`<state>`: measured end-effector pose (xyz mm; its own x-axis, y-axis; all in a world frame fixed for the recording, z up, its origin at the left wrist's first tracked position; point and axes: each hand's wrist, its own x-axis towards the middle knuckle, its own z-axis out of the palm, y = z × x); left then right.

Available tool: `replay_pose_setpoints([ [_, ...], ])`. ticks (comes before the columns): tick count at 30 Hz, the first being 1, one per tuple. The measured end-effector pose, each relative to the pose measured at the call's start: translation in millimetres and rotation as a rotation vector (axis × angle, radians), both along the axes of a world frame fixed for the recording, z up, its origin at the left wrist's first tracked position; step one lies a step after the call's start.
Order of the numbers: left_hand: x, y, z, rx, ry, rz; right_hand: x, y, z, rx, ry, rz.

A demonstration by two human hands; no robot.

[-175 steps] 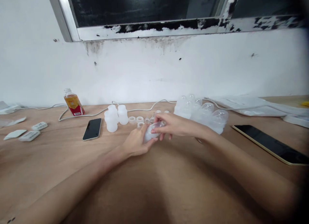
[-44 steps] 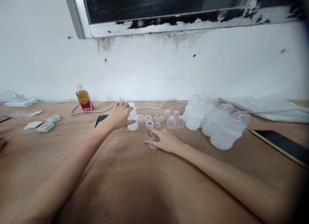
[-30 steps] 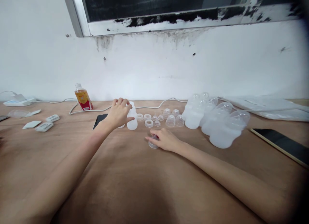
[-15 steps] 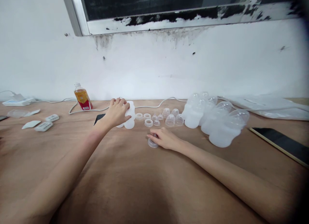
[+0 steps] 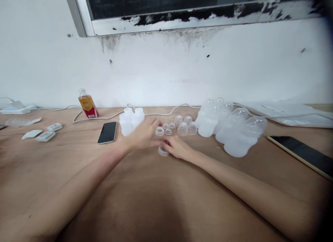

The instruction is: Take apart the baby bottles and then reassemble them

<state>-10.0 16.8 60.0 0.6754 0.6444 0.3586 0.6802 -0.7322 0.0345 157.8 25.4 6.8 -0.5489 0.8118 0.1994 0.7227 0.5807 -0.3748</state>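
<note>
My right hand (image 5: 178, 146) has its fingertips closed on a clear feeding-bottle collar ring (image 5: 163, 151) lying on the table; a nipple seems to be in it, partly hidden by the fingers. My left hand (image 5: 145, 134), slightly blurred, has its fingers apart and reaches close to the right fingertips, with nothing visible in it. Just beyond it sit another collar ring (image 5: 159, 131) and several clear nipples (image 5: 168, 131). To their right stand several clear domed caps (image 5: 182, 128). Milky white bottles (image 5: 126, 125) stand upright in a group behind my left hand.
A larger group of bottles with clear caps (image 5: 236, 141) is at the right, beside a big phone (image 5: 299, 153). Left are a smaller phone (image 5: 107, 132), a drink bottle (image 5: 88, 105) and white labelled boxes (image 5: 46, 136). A white cable (image 5: 166, 115) runs along the wall.
My left hand has left the white bottles and moved right and nearer, to beside my right hand, uncovering the smaller phone. My right hand has stayed at the collar ring.
</note>
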Motion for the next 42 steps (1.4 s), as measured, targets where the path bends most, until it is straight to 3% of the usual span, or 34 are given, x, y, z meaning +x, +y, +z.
replay_pose_setpoints([
  [3,18,-5,-26.3,-0.266,-0.041,0.007,-1,1,0.0,-0.040,0.068,0.015],
  [5,22,-6,-35.7,-0.354,-0.091,0.064,2,3,1.3,-0.068,0.112,0.061],
  [7,22,-8,-34.0,-0.403,-0.099,0.074,8,6,4.4,-0.152,0.145,0.157],
  [10,15,-9,-18.9,-0.445,-0.009,0.036,23,15,12.3,-0.311,0.163,0.243],
  [12,8,-7,-11.7,-0.412,0.079,0.063,34,23,18.3,-0.226,0.162,0.144],
  [14,2,-1,-12.9,-0.306,0.171,0.102,43,31,23.3,-0.023,0.095,-0.007],
  [16,-2,7,-21.4,-0.154,0.249,0.107,49,37,25.8,0.125,-0.041,-0.124],
  [19,-4,17,-36.8,0.029,0.306,0.122,49,39,24.6,0.208,-0.208,-0.233],
  [22,-2,20,-44.7,0.122,0.322,0.142,44,36,20.9,0.226,-0.281,-0.307],
  [27,4,18,-45.2,0.172,0.310,0.190,37,28,17.8,0.233,-0.306,-0.344],
  [42,8,22,-50.3,0.126,0.362,0.194,27,28,11.0,0.237,-0.398,-0.443],
])
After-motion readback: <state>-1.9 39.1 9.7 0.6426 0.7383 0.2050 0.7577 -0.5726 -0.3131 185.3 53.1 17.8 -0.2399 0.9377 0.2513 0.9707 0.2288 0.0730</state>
